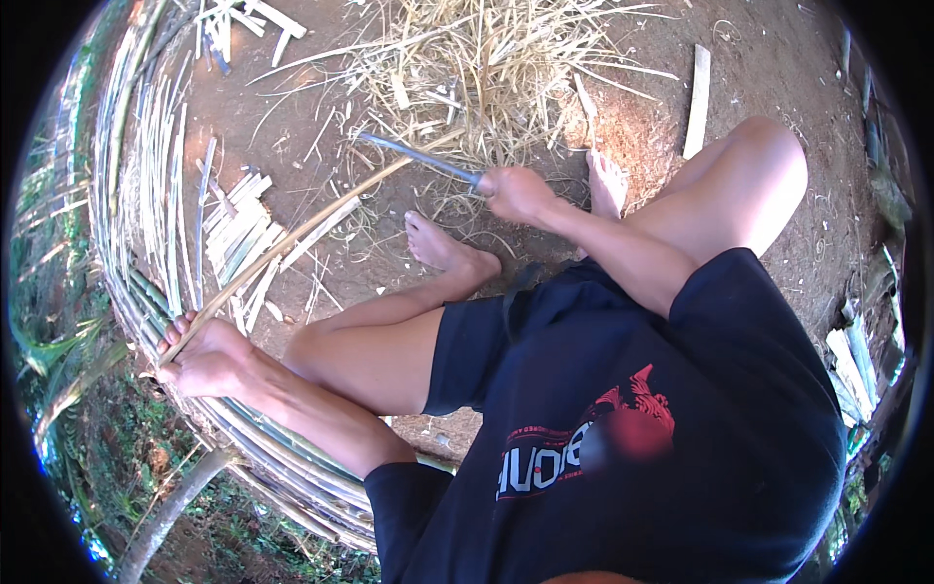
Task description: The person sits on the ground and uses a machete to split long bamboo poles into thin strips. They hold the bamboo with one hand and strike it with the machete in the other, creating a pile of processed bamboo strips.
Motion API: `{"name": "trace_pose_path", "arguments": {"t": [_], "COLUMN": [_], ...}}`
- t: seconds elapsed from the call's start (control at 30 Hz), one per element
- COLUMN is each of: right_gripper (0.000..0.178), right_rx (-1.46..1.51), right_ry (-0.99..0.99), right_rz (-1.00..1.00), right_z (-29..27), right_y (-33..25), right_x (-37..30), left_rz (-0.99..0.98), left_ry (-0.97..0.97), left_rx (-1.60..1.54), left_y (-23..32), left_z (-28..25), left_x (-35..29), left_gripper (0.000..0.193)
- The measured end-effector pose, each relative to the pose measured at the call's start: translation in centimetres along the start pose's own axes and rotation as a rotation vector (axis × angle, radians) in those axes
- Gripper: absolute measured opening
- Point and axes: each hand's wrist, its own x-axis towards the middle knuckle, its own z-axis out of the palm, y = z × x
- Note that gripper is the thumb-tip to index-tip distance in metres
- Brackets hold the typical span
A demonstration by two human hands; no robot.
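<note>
My left hand (pixel 216 360), palm up at the left, is closed round the near end of a long thin bamboo strip (pixel 290 239). The strip slants up and to the right, its far end reaching the pile of shavings. In front of my body, my right hand (pixel 518 195) grips the handle of a knife (pixel 420 157), its narrow blade pointing up and to the left. The blade crosses the strip near its far end; whether they touch I cannot tell.
Pale bamboo shavings (pixel 477 73) heap up ahead of my bare feet (pixel 438 243). Short split pieces (pixel 236 234) lie at the left, beside a curved fence of bamboo poles (pixel 119 185). A flat slat (pixel 698 102) rests on the dirt at the far right.
</note>
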Motion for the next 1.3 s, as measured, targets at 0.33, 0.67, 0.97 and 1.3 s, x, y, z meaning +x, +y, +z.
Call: {"name": "trace_pose_path", "arguments": {"t": [0.33, 0.67, 0.97, 1.3], "right_gripper": [0.022, 0.027, 0.011, 0.016], "right_rx": [-0.091, -0.134, 0.047, 0.014], "right_ry": [0.001, 0.027, 0.039, 0.202], "right_rz": [0.237, 0.291, -0.164, -0.131], "right_z": [0.2, 0.2, 1.1, 3.1], "right_y": [4.9, 8.1, -2.8, -1.6], "right_x": [2.0, 2.4, -3.1, -2.5], "left_rz": [-0.037, 0.048, 0.033, 0.069], "left_ry": [-0.038, 0.157, -0.187, -0.133], "left_rx": [0.019, 0.052, -0.102, -0.057], "left_y": [-1.9, -0.6, 0.9, 0.5], "left_z": [-1.5, 1.4, 0.0, 1.0], "left_x": [2.5, 0.2, -3.5, -3.9], "left_gripper": [0.036, 0.045, 0.053, 0.051]}}
